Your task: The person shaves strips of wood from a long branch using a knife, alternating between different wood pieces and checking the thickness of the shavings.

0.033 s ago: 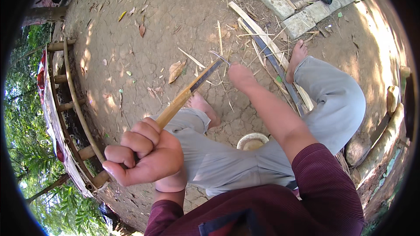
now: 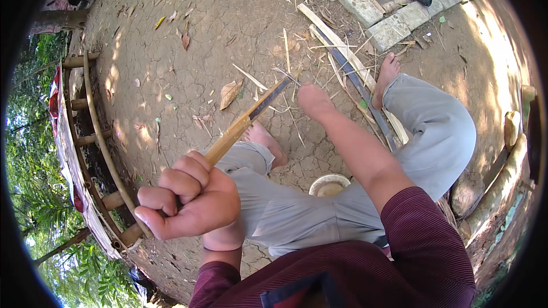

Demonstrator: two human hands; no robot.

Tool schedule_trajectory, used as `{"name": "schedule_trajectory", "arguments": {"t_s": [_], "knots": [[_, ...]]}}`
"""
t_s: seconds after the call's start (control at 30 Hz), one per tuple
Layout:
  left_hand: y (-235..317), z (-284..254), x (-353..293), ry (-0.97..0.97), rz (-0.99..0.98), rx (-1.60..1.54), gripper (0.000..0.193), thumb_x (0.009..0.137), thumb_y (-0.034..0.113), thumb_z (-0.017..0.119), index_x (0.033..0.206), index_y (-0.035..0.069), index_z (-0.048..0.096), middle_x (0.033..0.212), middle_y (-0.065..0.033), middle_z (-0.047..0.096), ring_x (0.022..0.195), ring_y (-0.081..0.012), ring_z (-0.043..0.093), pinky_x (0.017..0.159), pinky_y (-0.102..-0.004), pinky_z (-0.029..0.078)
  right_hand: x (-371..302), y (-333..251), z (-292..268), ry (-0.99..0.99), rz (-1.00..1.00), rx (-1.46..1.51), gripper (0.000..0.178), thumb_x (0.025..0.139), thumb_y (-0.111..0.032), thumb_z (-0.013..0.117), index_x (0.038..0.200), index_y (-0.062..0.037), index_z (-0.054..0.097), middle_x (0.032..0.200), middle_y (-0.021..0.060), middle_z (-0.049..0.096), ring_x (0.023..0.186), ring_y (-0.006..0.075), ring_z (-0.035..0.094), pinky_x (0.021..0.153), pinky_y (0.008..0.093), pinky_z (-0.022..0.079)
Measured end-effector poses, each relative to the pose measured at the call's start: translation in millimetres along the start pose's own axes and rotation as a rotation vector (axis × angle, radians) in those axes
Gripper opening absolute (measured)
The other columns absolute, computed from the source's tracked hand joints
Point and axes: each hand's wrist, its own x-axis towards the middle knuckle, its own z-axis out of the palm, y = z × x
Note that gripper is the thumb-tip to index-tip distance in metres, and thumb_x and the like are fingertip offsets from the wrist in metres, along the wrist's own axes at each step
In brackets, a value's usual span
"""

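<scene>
By the clenched left hand (image 2: 197, 199), a long tan, dark-ended wooden strip (image 2: 230, 141) is held above brown earth (image 2: 188, 91); if the thin silvery, blade-like sliver (image 2: 288, 76) at its tip is forced, the right hand (image 2: 313, 100), seemingly pinching that sliver, could be nicked.

Slender tan stick (image 2: 230, 138), dark-ended, aslant

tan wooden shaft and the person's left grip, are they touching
Touching. The head view shows the left grip with its fingers curled around the near end of the tan wooden shaft, which runs straight out of the fist.
</scene>
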Motion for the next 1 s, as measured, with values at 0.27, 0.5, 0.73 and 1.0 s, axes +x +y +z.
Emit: {"name": "schedule_trajectory", "arguments": {"t_s": [0.27, 0.5, 0.73, 1.0], "knots": [[3.9, 1.4, -13.0, 0.050, -0.039, 0.011, 0.045, 0.102, 0.046, 0.028, 0.068, 0.018, 0.022, 0.048, 0.0018, 0.018, 0.043, -0.0110, 0.012, 0.044, -0.0290, 0.015, -4.7, -15.3, -11.7, -0.042, 0.061, -0.041, 0.030, 0.095, -0.008, 0.040, 0.112, 0.0060, 0.060, 0.114, 0.0241, 0.067, 0.106, 0.0381, 0.066, 0.092, 0.0450, 0.053], [0.2, -6.7, 0.3, 0.104, -0.005, 0.031, 0.044, 0.103, 0.044, 0.027, 0.069, 0.018, 0.021, 0.047, 0.0021, 0.017, 0.043, -0.0106, 0.010, 0.043, -0.0284, 0.014, 11.3, -17.4, 8.8, -0.043, 0.148, 0.052, 0.031, 0.096, -0.006, 0.039, 0.115, 0.0063, 0.059, 0.115, 0.0248, 0.066, 0.107, 0.0373, 0.066, 0.091, 0.0445, 0.054], [-2.2, -16.0, 17.5, 0.202, -0.001, 0.035, 0.044, 0.103, 0.044, 0.027, 0.068, 0.018, 0.020, 0.047, 0.0029, 0.016, 0.043, -0.0105, 0.009, 0.043, -0.0287, 0.013, 46.9, 4.1, 17.5, -0.165, -0.073, -0.157, 0.032, 0.097, -0.010, 0.039, 0.118, 0.0063, 0.057, 0.117, 0.0246, 0.066, 0.108, 0.0377, 0.066, 0.091, 0.0452, 0.053], [-3.6, -23.1, 15.3, 0.228, 0.010, 0.073, 0.046, 0.101, 0.047, 0.030, 0.067, 0.018, 0.018, 0.047, 0.0026, 0.014, 0.042, -0.0099, 0.009, 0.041, -0.0286, 0.009, 29.8, 1.1, 26.5, -0.019, 0.041, 0.076, 0.032, 0.097, -0.019, 0.043, 0.113, 0.0030, 0.061, 0.103, 0.0290, 0.067, 0.101, 0.0385, 0.067, 0.086, 0.0479, 0.054]]}}
